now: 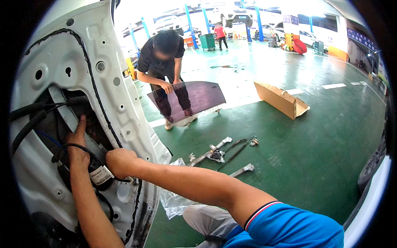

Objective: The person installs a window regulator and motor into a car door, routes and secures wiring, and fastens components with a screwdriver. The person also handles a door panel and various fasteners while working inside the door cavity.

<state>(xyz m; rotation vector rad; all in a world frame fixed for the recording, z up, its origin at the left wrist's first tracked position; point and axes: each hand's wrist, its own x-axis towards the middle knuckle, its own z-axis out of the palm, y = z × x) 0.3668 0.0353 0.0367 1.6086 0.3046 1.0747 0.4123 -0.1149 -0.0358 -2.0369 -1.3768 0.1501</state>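
Note:
A white car door (93,45) with its trim off stands at my left, its inner opening bare. My left hand (78,144) reaches into that opening, closed around a grey window regulator rail (65,108). One digit points up along the rail; the other fingers are mostly hidden. My right hand (120,163) is a fist at the opening's right edge; whatever its fingers hold is hidden. Below the hands sits a black motor unit with a white label (101,175). Black cables (27,131) loop across the opening, and a small pale connector (129,180) hangs beneath my right hand.
Another regulator with rails and cables (215,153) lies on the green floor beside clear plastic wrap (175,202). Beyond it a co-worker (165,58) bends over a tinted window glass (198,99). An open cardboard box (277,98) lies to the right; a car wheel (369,168) edges the far right.

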